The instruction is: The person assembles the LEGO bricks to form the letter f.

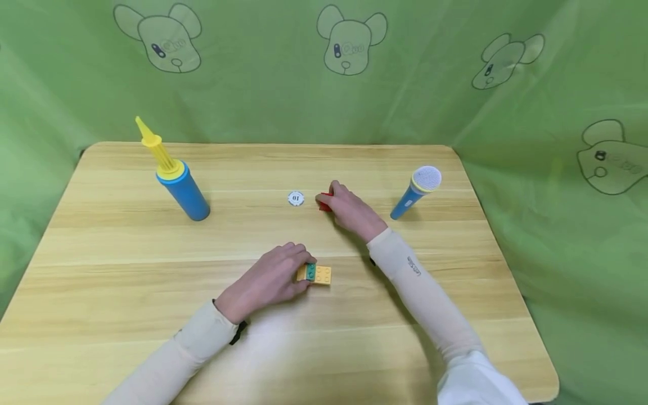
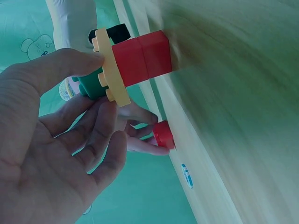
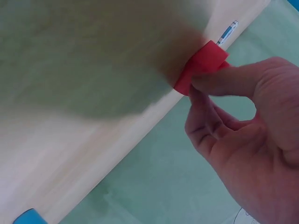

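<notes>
Near the middle of the table, my left hand (image 1: 270, 278) pinches a small stack of toy building bricks between thumb and fingers. On top of it is a green brick (image 1: 311, 272), set on a flat yellow brick (image 1: 324, 274). The left wrist view shows red bricks (image 2: 142, 58) beneath the yellow one. Farther back and to the right, my right hand (image 1: 351, 211) pinches a separate red brick (image 3: 205, 60) with thumb and fingertips, at the table surface. A white round chip marked 10 (image 1: 296, 198) lies just left of that brick.
A blue and yellow hand pump (image 1: 184, 188) stands at the back left. To the right of my right hand is a blue toy microphone (image 1: 412, 191). Green cloth (image 1: 283, 101) with mouse-head drawings hangs behind and beside the wooden table (image 1: 126, 281).
</notes>
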Demonstrator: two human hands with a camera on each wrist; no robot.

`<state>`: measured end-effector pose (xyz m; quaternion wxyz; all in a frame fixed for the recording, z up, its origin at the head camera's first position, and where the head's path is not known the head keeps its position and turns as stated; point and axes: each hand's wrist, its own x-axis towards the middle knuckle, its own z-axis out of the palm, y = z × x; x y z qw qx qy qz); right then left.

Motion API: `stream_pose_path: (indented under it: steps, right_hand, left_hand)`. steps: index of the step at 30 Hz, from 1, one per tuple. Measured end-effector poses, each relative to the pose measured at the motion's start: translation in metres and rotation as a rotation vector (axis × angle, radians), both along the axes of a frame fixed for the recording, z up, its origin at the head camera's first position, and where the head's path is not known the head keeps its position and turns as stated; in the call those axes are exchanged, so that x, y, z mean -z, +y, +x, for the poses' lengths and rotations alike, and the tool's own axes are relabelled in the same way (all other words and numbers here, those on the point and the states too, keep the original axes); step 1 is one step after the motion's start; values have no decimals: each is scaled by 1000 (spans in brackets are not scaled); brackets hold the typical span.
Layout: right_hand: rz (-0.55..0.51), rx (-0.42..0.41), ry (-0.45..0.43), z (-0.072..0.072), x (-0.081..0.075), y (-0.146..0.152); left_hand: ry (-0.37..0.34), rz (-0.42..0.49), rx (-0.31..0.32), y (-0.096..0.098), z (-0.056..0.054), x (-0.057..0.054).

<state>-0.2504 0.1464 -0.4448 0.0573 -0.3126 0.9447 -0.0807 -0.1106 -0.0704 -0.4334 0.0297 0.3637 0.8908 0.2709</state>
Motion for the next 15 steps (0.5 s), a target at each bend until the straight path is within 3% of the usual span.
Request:
stream_pose_path:
  steps: [5,15]
  right_hand:
    - [-1,5,40,2,2,4]
    - [26,51,52,16,-4,9]
  left_hand:
    - [-15,7,-7,1,-1,1]
    - [-186,43,-47,0,-5,4]
